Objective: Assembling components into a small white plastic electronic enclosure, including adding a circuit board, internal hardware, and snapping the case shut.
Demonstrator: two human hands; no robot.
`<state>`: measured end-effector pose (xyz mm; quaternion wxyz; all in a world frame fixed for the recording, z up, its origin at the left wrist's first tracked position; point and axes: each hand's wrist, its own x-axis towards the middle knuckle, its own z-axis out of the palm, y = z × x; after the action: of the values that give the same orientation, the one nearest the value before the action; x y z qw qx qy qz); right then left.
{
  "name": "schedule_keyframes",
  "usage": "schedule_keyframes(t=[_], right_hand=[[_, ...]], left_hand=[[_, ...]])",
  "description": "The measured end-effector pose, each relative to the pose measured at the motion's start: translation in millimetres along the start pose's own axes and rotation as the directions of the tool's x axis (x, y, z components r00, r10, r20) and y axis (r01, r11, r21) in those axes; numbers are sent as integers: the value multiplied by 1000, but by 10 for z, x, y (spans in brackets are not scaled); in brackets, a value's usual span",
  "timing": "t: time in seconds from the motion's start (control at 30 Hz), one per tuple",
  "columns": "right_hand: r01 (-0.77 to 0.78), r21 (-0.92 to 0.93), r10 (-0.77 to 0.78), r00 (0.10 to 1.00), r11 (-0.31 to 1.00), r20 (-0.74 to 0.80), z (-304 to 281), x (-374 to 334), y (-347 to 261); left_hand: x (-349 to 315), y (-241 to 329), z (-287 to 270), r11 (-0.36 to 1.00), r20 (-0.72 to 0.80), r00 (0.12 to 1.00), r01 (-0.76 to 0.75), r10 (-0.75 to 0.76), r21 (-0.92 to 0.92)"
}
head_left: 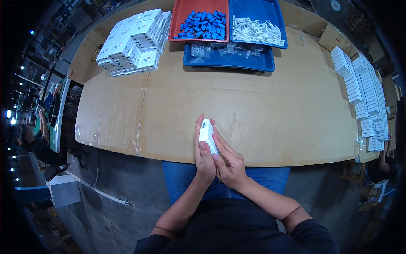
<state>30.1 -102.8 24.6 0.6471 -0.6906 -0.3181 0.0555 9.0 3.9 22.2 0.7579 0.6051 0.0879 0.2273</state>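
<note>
Ideally, only light pressure is applied to the white box (207,134), clasped between half-curled left grip (204,162) and right grip (232,167).

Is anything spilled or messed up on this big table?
Nothing looks spilled: the blue pieces sit inside the red tray. One small oddity is a darker mark on the brown cardboard right of the held white box: it looks scuffed.
</note>
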Motion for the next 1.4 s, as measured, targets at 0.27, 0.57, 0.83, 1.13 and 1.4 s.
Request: schedule_keyframes(t=[0.27,0.57,0.83,1.13,1.4], right_hand=[[63,-79,-62,998,995,17,-7,-35,102],[3,68,-5,1000,998,23,1,-2,93],[-613,600,605,755,514,253,-230,215,-73],[-466,646,527,842,604,115,-46,152,-78],[-425,633,464,878,647,116,19,57,-115]], left_hand=[[-21,-66,-41,1000,26,1000,17,-17,-2],[-21,-136,-59,999,-25,1000,1,-3,-51],[8,-122,-178,905,156,964,-255,213,340],[-52,-260,-150,887,69,973,-229,220,400],[-89,-309,-120,923,-32,955,-277,296,267]])
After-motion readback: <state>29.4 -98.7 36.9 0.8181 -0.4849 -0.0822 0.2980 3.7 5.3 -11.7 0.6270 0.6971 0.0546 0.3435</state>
